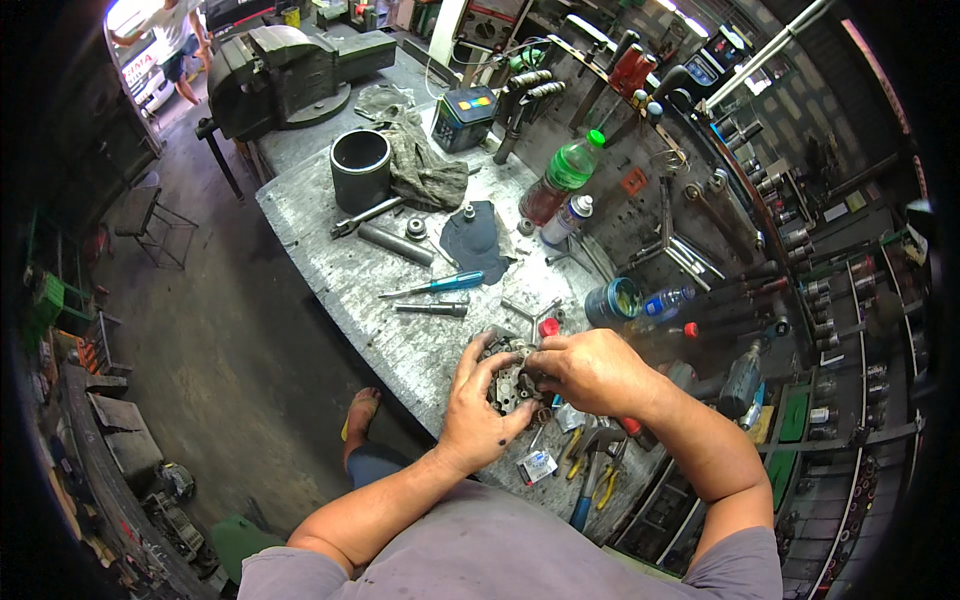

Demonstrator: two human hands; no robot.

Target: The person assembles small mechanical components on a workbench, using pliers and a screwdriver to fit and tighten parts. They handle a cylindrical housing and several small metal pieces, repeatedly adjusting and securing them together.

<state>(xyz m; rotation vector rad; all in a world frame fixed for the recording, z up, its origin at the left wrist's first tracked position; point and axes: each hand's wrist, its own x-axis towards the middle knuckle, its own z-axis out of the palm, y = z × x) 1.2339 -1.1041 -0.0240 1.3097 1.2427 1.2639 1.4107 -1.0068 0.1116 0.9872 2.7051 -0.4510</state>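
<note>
On the metal workbench (345, 285), a small grey cast-metal machine part (509, 388) with several holes lies between my two hands. Thumb and fingers of my left hand (474, 408) wrap round its left side. My right hand (592, 370) is closed over the part's upper right, fingertips pinched together; whatever they hold is hidden. A red cap (548, 327) and a three-armed metal tool (532, 314) lie just beyond. Nearer to me are a small printed box (537, 466), yellow-handled pliers (608, 488) and a blue-handled tool (584, 508).
A blue screwdriver (455, 284), a metal cylinder (361, 170), a rag (428, 165) and a large vise (285, 80) occupy the bench's far side. Bottles (568, 165) and a spray can (567, 220) stand upright. Tool racks (760, 215) line the right. Another person (178, 35) is at the doorway.
</note>
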